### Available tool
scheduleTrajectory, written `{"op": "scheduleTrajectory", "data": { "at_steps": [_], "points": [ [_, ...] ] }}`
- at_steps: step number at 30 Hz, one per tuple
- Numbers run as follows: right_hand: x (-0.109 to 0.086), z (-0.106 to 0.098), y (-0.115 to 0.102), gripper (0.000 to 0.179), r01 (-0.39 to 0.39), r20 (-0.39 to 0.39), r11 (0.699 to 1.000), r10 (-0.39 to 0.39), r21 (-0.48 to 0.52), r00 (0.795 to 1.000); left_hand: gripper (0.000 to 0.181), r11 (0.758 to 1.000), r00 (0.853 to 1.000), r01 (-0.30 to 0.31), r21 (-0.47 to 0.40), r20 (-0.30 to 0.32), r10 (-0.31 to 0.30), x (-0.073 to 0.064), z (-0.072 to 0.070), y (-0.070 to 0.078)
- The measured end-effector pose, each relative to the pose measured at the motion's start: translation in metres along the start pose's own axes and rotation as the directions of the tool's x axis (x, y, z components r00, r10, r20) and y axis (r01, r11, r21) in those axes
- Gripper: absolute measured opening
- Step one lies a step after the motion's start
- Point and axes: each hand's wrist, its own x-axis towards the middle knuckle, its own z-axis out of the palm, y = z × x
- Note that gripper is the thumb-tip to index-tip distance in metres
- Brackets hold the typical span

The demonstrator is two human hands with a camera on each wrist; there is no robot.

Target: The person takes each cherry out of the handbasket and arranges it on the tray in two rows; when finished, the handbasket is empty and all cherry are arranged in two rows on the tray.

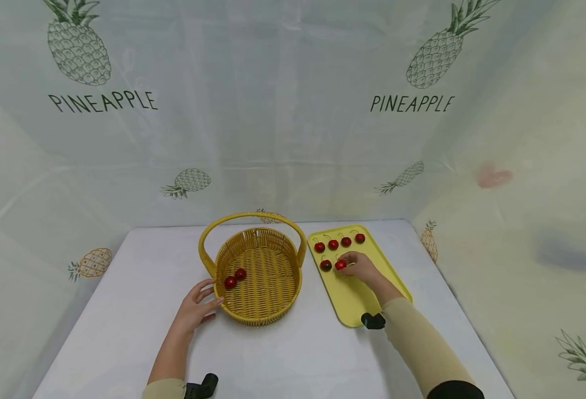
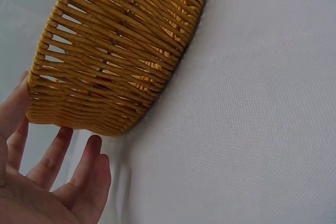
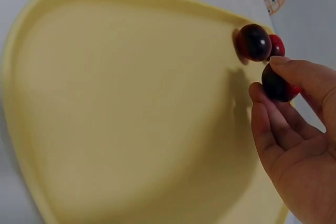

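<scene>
Right hand (image 1: 358, 267): pinched one cherry (image 1: 340, 265) between thumb and fingertips; in the right wrist view the other fingers curved beneath it.
Pinched cherry: was over the yellow tray, right of centre in the head view, beside another dark red cherry (image 1: 325, 265).
Yellow tray (image 1: 342, 296): lay slantwise right of centre, with a row of four stemmed cherries (image 1: 346, 241) along its upper end and its lower part bare.
Left hand (image 1: 194, 308): was at the lower left of the basket, fingers spread and loosely bent, thumb near the rim; whether every fingertip touched the weave could not be told.
Woven basket (image 1: 260, 320): stood upright just below the centre, its handle (image 1: 253, 214) arching over the far side.
Basket cherries (image 1: 230, 282): two lay close together inside, at the left.
White table (image 1: 293, 360): filled the lower middle.
Backdrop (image 1: 283, 111): hung behind, printed with pineapples and lettering.
</scene>
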Motion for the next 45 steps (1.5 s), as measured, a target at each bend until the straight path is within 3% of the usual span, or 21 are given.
{"op": "scheduleTrajectory", "data": {
  "at_steps": [14, 25, 45],
  "points": [
    [0.011, 0.003, 0.005, 0.031, 0.009, -0.035, 1.000, -0.009, -0.002, 0.999, 0.059, 1.000, 1.000, -0.002, -0.006, -0.013, 0.002, -0.002, 0.001, 0.002],
    [0.024, 0.007, 0.014, 0.031, -0.026, -0.062, 0.999, 0.024, -0.037, 0.998, 0.059, 1.000, 1.000, 0.001, -0.004, -0.019, -0.001, -0.001, 0.002, 0.002],
    [0.025, 0.010, 0.010, 0.030, -0.031, -0.067, 0.998, 0.027, -0.061, 0.997, 0.059, 1.000, 1.000, 0.001, -0.001, -0.016, -0.001, -0.001, 0.002, 0.002]
  ]
}}
